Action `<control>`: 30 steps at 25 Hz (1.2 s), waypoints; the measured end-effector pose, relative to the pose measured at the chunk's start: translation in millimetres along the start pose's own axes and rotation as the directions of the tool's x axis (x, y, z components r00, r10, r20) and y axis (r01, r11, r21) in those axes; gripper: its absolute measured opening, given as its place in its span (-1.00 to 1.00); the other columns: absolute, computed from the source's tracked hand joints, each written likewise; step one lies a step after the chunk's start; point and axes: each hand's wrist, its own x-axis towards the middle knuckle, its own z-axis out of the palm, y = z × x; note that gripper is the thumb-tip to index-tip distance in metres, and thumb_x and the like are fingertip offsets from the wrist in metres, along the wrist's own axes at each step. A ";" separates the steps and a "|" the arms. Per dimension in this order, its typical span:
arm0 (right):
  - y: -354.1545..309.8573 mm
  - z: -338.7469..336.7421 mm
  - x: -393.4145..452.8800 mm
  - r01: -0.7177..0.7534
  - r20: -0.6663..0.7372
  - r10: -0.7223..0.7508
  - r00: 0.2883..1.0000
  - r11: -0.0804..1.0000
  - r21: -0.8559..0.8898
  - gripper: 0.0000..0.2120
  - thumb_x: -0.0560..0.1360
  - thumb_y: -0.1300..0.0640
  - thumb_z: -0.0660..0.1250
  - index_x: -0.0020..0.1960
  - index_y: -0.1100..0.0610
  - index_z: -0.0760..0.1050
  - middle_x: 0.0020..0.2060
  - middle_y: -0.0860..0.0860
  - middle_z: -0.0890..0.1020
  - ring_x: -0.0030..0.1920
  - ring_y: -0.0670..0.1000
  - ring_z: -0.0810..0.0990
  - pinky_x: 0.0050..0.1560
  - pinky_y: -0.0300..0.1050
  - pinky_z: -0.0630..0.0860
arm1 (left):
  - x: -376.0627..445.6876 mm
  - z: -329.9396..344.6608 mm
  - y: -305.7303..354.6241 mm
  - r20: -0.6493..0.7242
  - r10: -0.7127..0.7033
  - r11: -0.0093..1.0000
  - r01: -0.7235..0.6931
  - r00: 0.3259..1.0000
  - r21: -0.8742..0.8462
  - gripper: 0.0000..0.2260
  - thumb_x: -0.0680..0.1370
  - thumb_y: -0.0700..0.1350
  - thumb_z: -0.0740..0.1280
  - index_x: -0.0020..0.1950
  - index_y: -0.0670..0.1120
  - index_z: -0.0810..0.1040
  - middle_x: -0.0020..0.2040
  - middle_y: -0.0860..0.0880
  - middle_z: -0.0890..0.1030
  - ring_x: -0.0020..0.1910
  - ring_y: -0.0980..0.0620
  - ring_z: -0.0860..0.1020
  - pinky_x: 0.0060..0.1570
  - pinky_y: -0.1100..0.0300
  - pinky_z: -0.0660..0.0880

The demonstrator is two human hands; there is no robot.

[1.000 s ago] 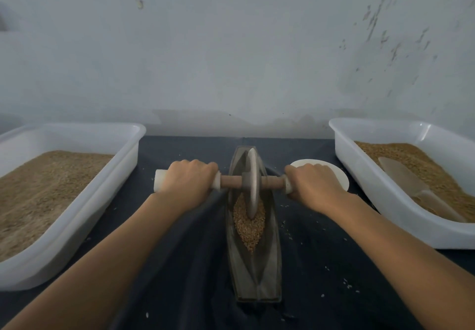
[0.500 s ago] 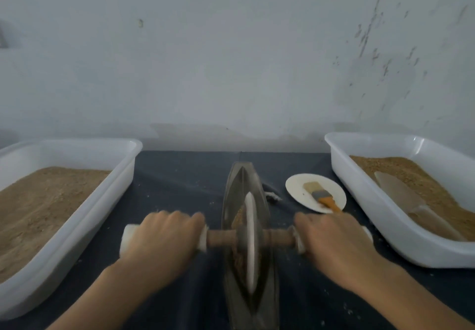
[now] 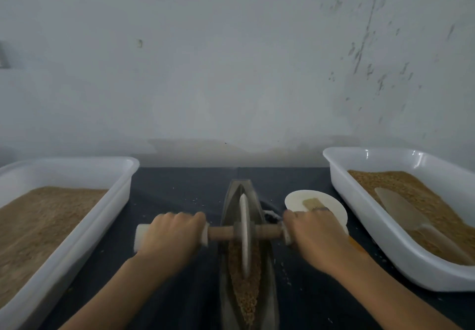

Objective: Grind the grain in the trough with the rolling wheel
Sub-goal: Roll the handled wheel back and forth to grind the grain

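1. Both your hands curl round the axle's white end grips: left hand, right hand
2. Between them the rolling wheel stands upright in the trough, near its middle
3. Grain, tan and pebbly, fills the channel nearer you
4. Wheel is a thin pale disc, axle brown wood, trough a narrow, grey boat shape
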 end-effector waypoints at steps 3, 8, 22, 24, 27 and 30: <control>-5.9 -11.1 -42.1 0.051 0.123 -0.060 0.991 0.996 0.075 -0.77 0.44 0.11 0.29 -0.08 -0.05 0.23 -0.19 -0.07 0.52 -0.26 0.01 0.50 -0.41 -0.12 0.20 | -38.9 -7.1 0.0 0.078 0.031 0.998 -0.028 0.996 -0.049 -0.81 0.47 0.12 0.22 -0.17 0.21 0.19 -0.26 0.18 0.36 -0.34 0.19 0.31 -0.34 0.23 0.17; -7.8 -8.1 -19.1 -0.014 0.081 0.008 0.997 0.997 0.079 -0.83 0.49 0.13 0.26 -0.05 -0.02 0.26 -0.12 -0.04 0.57 -0.19 0.01 0.54 -0.26 -0.08 0.35 | -12.0 -7.6 2.9 0.078 -0.011 0.998 0.016 0.997 -0.065 -0.79 0.50 0.13 0.26 -0.18 0.20 0.21 -0.24 0.17 0.41 -0.31 0.21 0.36 -0.25 0.21 0.25; -7.9 -17.9 -36.5 0.004 0.261 -0.034 0.965 0.994 0.113 -0.80 0.51 0.03 0.24 -0.04 -0.14 0.20 -0.20 -0.16 0.44 -0.13 -0.06 0.51 -0.14 -0.12 0.41 | -38.9 -5.0 -1.5 0.118 0.034 0.998 -0.028 0.992 -0.050 -0.77 0.50 0.13 0.23 -0.18 0.18 0.16 -0.26 0.15 0.36 -0.33 0.15 0.32 -0.27 0.13 0.25; -6.9 -8.7 -19.6 -0.046 0.132 0.036 0.991 0.996 0.070 -0.74 0.49 0.06 0.29 -0.09 -0.13 0.18 -0.24 -0.14 0.46 -0.19 -0.07 0.52 -0.19 -0.14 0.44 | -18.6 -2.1 -0.1 0.023 0.015 0.999 -0.014 1.000 -0.045 -0.78 0.51 0.11 0.27 -0.14 0.17 0.21 -0.22 0.14 0.42 -0.30 0.17 0.39 -0.22 0.16 0.34; 0.5 1.4 21.3 -0.079 -0.017 0.079 0.997 0.997 -0.023 -0.81 0.49 0.09 0.31 0.00 -0.02 0.30 -0.18 -0.06 0.56 -0.24 -0.03 0.52 -0.21 -0.10 0.48 | 25.0 6.1 -1.9 -0.103 -0.031 0.999 0.029 0.994 -0.016 -0.85 0.54 0.05 0.27 -0.10 0.08 0.30 -0.15 0.08 0.54 -0.22 0.08 0.52 -0.17 0.14 0.44; 6.0 -1.8 40.1 -0.076 -0.092 0.067 0.993 0.993 -0.093 -0.85 0.49 0.10 0.30 -0.03 0.02 0.32 -0.24 -0.05 0.54 -0.34 -0.01 0.44 -0.34 -0.11 0.33 | 41.2 6.8 -2.7 -0.122 -0.053 0.998 0.056 0.991 0.022 -0.84 0.54 0.03 0.26 -0.11 0.05 0.28 -0.11 0.05 0.57 -0.18 -0.01 0.55 -0.23 0.11 0.37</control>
